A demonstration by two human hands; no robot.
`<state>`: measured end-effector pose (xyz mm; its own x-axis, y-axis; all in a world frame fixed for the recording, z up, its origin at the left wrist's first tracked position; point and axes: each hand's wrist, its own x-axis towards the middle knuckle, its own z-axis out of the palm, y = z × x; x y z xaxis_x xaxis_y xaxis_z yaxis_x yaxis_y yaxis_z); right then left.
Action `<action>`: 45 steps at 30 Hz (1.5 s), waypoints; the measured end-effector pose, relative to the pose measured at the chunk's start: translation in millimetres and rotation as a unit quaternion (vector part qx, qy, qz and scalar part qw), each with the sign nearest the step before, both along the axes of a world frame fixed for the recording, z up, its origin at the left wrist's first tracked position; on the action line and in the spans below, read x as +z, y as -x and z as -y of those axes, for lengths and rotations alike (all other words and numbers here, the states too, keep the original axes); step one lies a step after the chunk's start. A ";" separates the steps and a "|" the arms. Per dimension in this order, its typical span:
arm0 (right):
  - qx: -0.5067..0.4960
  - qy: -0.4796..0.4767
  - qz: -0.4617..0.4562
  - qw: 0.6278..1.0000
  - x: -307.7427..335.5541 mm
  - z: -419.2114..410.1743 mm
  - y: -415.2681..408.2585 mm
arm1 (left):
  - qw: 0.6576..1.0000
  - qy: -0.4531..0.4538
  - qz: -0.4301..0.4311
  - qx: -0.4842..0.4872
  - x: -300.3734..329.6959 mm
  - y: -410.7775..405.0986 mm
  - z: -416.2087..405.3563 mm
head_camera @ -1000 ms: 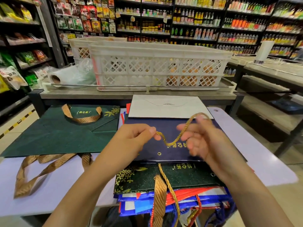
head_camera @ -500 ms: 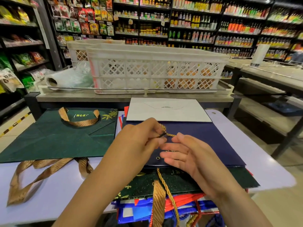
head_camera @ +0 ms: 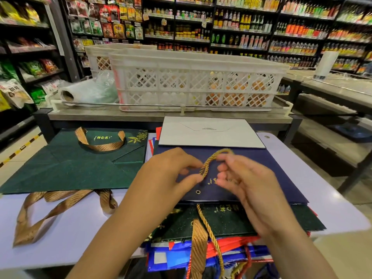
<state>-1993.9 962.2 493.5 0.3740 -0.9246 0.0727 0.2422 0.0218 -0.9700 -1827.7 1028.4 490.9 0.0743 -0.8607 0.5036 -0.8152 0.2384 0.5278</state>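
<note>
Fingers (head_camera: 192, 179) of left hand (head_camera: 171, 176) pinch narrow on the lower end of gold cord (head_camera: 208, 162). Right hand (head_camera: 249, 188) fingers curled and blurred, hooked on the cord's top bend. Far left: green bag (head_camera: 70, 168) flat on table (head_camera: 60, 238), ribbon handle (head_camera: 50, 210) trailing toward near edge, bare tabletop open there. Middle: navy bag (head_camera: 281, 174) flat on top of stacked bags (head_camera: 221, 222) that overhang the near edge, both hands just above it. Cord arcs over navy bag, long axis near-to-far, lower end pointing down toward eyelet (head_camera: 198, 191), not touching. White crate (head_camera: 191, 81) blocks far side. Right: bare strip of table up to its edge.
</note>
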 end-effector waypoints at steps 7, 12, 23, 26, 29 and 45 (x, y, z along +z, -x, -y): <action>-0.225 0.089 0.127 0.962 55.4 60.9 39.4 | 0.993 -0.109 0.055 0.001 -30.3 -15.8 -15.7; -0.091 0.106 -0.038 0.989 16.8 45.8 18.0 | 0.993 -0.097 0.065 -0.008 -38.2 -17.4 -9.7; 0.074 0.259 -0.281 0.921 -8.8 40.9 -12.6 | 0.991 0.045 0.122 0.025 -39.6 -17.2 6.5; 0.048 0.297 -0.304 0.904 -22.2 40.9 -14.2 | 0.987 0.072 0.144 0.009 -44.8 -17.6 15.0; 0.037 0.320 -0.303 0.897 -34.2 40.4 -11.5 | 0.984 0.100 0.149 0.006 -57.5 -17.6 16.9; 0.031 0.451 -0.299 0.840 -49.7 40.8 -10.8 | 0.981 0.126 0.142 0.040 -71.5 -16.6 16.0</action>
